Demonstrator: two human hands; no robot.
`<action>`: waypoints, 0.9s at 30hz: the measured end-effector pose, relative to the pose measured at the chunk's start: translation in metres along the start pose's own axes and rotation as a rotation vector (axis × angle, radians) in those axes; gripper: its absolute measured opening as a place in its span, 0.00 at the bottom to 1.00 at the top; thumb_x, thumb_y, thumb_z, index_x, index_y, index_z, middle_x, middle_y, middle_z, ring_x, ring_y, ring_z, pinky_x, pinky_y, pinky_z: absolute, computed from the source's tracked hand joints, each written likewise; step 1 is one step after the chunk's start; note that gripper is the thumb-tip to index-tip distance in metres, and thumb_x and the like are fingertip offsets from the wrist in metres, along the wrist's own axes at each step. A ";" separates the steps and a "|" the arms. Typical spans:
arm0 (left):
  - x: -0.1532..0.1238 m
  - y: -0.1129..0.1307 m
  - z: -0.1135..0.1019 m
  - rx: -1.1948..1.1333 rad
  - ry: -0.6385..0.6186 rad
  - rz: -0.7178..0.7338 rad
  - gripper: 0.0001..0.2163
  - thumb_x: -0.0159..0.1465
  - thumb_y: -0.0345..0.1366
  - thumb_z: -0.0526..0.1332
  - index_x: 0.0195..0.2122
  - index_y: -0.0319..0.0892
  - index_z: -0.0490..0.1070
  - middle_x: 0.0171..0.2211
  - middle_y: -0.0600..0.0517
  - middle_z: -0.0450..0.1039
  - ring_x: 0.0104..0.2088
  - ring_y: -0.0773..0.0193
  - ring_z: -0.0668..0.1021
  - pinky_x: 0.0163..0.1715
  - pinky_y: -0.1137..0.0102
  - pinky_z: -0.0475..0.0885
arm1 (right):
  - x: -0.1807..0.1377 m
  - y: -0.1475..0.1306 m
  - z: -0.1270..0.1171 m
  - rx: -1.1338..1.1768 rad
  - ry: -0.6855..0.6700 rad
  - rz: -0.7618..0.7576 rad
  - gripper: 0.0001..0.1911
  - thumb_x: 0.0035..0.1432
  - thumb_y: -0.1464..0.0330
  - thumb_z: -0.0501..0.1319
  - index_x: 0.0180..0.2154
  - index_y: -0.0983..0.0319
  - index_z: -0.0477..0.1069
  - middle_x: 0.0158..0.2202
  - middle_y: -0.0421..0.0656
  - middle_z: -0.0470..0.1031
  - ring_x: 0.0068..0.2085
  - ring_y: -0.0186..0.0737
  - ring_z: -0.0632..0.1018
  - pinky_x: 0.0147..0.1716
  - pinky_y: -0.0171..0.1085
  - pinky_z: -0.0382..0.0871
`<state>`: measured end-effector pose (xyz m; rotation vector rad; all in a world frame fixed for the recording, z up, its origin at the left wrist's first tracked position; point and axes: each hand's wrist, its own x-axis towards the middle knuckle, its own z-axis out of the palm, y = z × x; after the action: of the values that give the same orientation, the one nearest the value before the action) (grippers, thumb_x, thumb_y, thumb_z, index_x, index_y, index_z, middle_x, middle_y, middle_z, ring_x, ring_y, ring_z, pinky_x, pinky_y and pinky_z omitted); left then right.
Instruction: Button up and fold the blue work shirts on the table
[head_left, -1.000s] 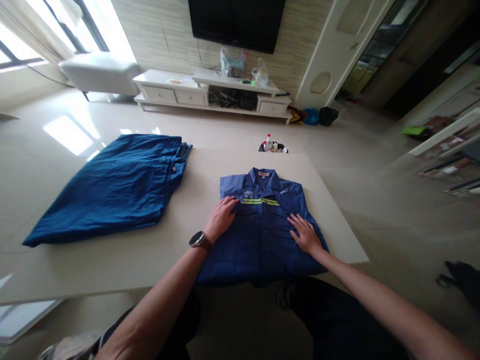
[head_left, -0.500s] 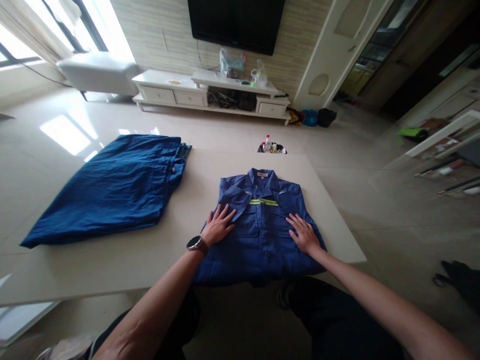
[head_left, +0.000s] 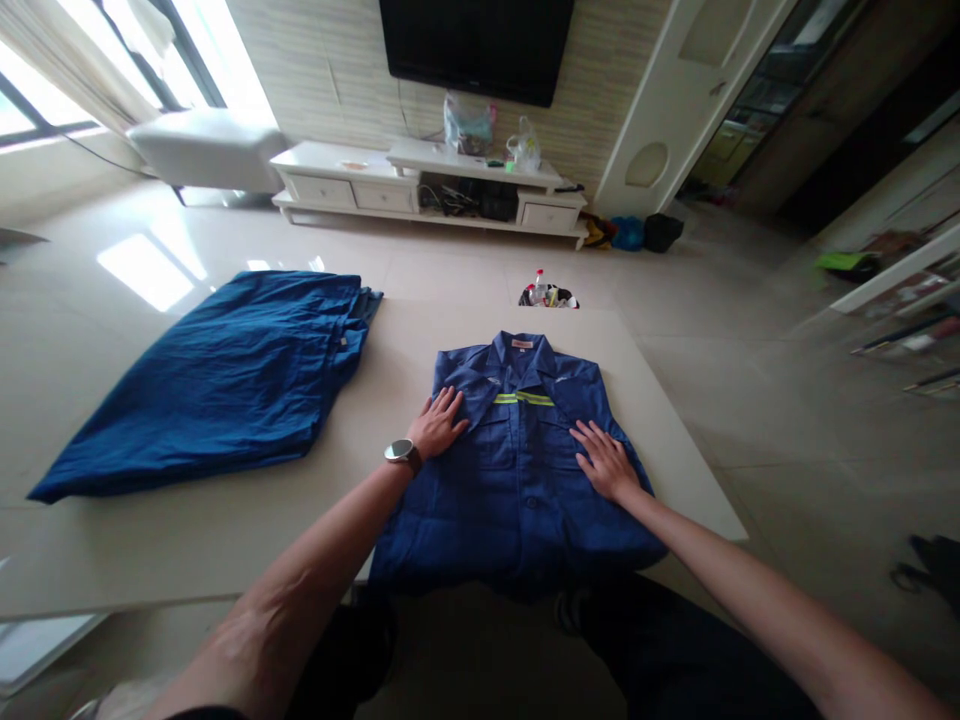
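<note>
Blue work shirt (head_left: 517, 450): front-up on the desk (head_left: 225, 530), right of centre, collar away from you. It is buttoned with the sleeves folded out of sight. A yellow-green reflective strip crosses the chest, and the hem droops over the near edge.

Your left hand (head_left: 439, 425): palm down on the shirt's left shoulder edge, arm stretched forward, watch (head_left: 401, 452) on the wrist. Your right hand (head_left: 604, 462): palm down on the right chest, just below strip level. Both grips lie flat with fingers apart, pressing the cloth and clamped on nothing.

Around: a second blue garment (head_left: 217, 380) spread on the desk's left half, well apart from the shirt. Some bottles (head_left: 547, 293) on the floor just past the far edge. White TV cabinet (head_left: 420, 190) at the wall. Your left forearm covers the shirt's lower left edge.
</note>
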<state>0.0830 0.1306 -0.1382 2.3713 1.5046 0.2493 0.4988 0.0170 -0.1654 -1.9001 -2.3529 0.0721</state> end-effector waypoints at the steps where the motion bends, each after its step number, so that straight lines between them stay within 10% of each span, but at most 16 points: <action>1: 0.003 -0.004 0.003 0.009 -0.011 0.001 0.33 0.72 0.52 0.48 0.75 0.43 0.49 0.76 0.45 0.45 0.76 0.52 0.48 0.74 0.52 0.46 | 0.000 -0.001 -0.001 0.004 -0.004 0.000 0.28 0.71 0.60 0.49 0.70 0.47 0.56 0.74 0.38 0.55 0.74 0.45 0.55 0.68 0.55 0.54; 27: 0.091 -0.066 -0.004 0.153 0.049 -0.039 0.31 0.72 0.52 0.48 0.74 0.48 0.52 0.76 0.47 0.44 0.76 0.45 0.45 0.74 0.47 0.42 | 0.113 0.006 0.006 -0.044 -0.006 -0.044 0.29 0.71 0.60 0.49 0.70 0.49 0.56 0.74 0.38 0.54 0.74 0.45 0.55 0.67 0.52 0.55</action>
<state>0.0651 0.2391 -0.1597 2.4662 1.6455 0.1912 0.4802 0.1285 -0.1651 -1.8683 -2.4188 0.0230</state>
